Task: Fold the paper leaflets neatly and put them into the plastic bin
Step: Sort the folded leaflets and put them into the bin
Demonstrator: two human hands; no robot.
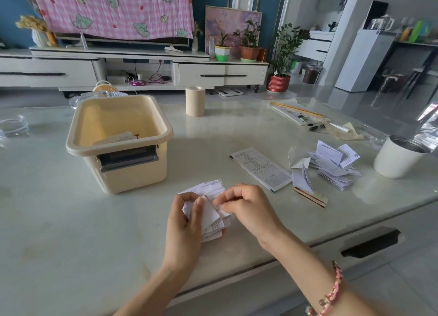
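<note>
Pale counter (225, 130), living room. Your left hand (183, 223) cups half-folded leaflet (211, 211); right hand (248, 206) pinches its edge. Align edges, press crease flat. Cream plastic bin (118, 149) stands near, upper left; unfolded leaflets (331, 168) right.

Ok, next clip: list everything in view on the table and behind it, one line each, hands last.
plastic bin: one, cream, table left, folded paper inside
leaflet in hand: one, white, front centre
flat leaflet: one, white printed, right of centre
loose leaflet pile: one heap, white, table right
thin strip: one, brown-edged, in front of the pile
white cup: one, far right
beige cylinder: one, table back
papers and pens: one cluster, back right
glass dish: one, clear, far left
table: one, pale
TV stand: one, white, behind
potted plants: several, on stand and floor
left hand: holds leaflet
right hand: pinches leaflet
</note>
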